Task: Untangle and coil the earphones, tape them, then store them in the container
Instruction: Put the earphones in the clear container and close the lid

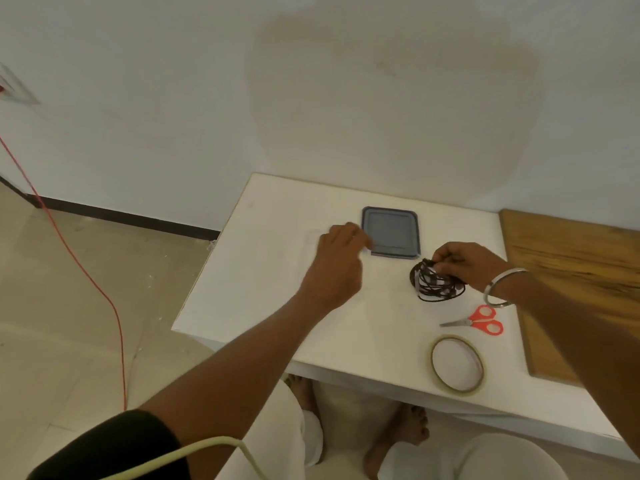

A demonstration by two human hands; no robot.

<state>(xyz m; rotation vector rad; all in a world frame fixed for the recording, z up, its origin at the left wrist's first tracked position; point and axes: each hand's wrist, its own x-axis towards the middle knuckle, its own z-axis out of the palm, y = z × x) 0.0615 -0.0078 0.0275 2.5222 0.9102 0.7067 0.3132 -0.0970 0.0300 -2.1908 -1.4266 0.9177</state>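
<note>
Earphones (437,282): one black tangled bundle, thin glossy cord, resting on matte white counter (263,271), right of centre. We see right hand (464,263) pinching bundle's top. Left hand (337,263) loosely curled, fingertips at near-left corner of one square grey container (390,233). One pair orange-handled scissors (476,320); one round clear tape roll (457,365) at near edge.

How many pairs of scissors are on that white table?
1. The orange-handled scissors lie near the table's right side, between the black earphones and the tape roll. No others show.
</note>
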